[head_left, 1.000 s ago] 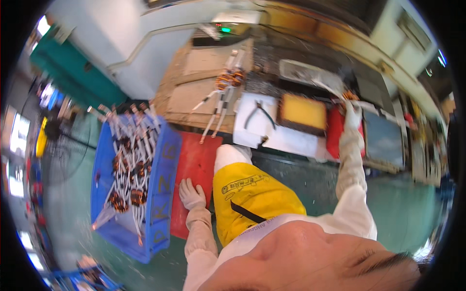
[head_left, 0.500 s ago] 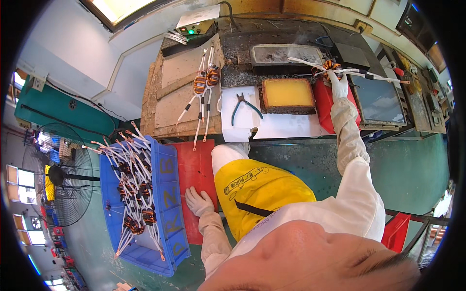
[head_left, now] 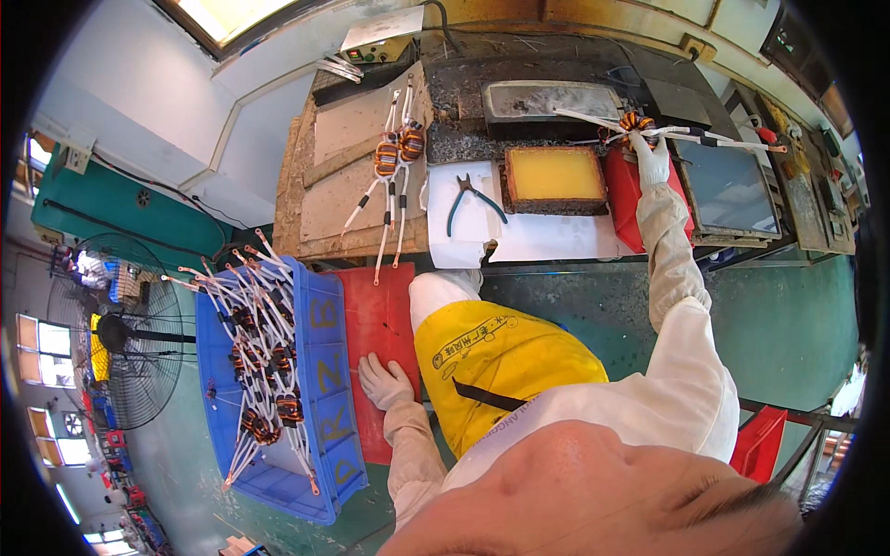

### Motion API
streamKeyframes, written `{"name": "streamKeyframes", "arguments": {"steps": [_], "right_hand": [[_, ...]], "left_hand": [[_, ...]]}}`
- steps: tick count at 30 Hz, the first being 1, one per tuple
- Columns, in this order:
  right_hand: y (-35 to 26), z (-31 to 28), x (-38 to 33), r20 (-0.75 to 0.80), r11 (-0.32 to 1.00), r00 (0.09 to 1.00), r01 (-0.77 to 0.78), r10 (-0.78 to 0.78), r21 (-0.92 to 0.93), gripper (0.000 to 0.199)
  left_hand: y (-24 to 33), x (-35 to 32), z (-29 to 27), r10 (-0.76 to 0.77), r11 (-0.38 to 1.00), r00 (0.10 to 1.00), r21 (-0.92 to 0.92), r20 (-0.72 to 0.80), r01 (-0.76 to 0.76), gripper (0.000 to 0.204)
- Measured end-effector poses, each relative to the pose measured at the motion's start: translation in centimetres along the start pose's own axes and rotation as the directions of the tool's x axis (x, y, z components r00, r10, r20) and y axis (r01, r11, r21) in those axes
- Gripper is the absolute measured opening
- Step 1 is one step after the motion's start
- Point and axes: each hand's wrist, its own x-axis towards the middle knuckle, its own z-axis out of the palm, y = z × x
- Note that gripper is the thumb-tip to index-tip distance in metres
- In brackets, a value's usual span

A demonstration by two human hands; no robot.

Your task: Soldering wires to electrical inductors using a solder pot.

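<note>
My right hand [head_left: 653, 165], in a pale glove, is closed on a ring-shaped copper wire coil [head_left: 636, 124] with long white-sleeved leads. The coil is above a red bin [head_left: 627, 206], beside the far end of a rectangular metal pot [head_left: 521, 128]. One lead reaches left over the pot; others stretch right, past a dark glass-like panel [head_left: 728, 190]. My left hand [head_left: 386, 384], also gloved, lies with fingers stretched on a red board [head_left: 375, 310] and holds nothing. Next to it stands a blue crate [head_left: 323, 449] with several similar coils [head_left: 287, 408].
Two more coils [head_left: 386, 159] lie on the bench's left boards, leads hanging over the edge. Pliers [head_left: 466, 188] rest on white paper beside a tray of yellow material [head_left: 554, 174]. A control box [head_left: 382, 51] stands at the back, a fan [head_left: 113, 334] at far left.
The view has shifted slightly. Both hands keep nearly the same places, the right still gripping the coil. A bright green light on the control box now looks dim, and faint smoke over the pot has faded.
</note>
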Motion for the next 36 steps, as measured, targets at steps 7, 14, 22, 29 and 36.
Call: {"name": "streamKeyframes", "arguments": {"steps": [7,14,22,29,36], "right_hand": [[0.14,0.07,0.15,0.002,1.0,1.0,0.016,-0.016,-0.004,0.042],[-0.02,0.13,0.01,-0.007,1.0,1.0,0.012,-0.012,-0.001,0.036],[-0.2,-0.2,-0.01,-0.015,0.999,1.0,-0.016,0.017,0.041,0.038],[-0.29,-0.26,-0.04,-0.018,0.996,1.0,-0.01,0.012,0.093,0.034],[-0.44,-0.4,-0.31,-0.013,0.988,1.0,0.006,-0.004,0.152,0.032]], "left_hand": [[-0.01,0.02,0.11,0.012,1.0,1.0,-0.012,-0.028,-0.012,0.051],[-0.09,0.04,0.13,0.032,1.0,0.998,0.001,-0.052,-0.032,0.05],[-0.22,0.13,0.19,0.048,0.999,0.996,-0.007,-0.071,-0.048,0.05],[0.1,0.14,-0.22,0.025,1.0,0.998,0.0,-0.049,-0.025,0.048],[0.15,0.33,-0.31,0.039,0.999,0.997,-0.005,-0.07,-0.039,0.048]]}}
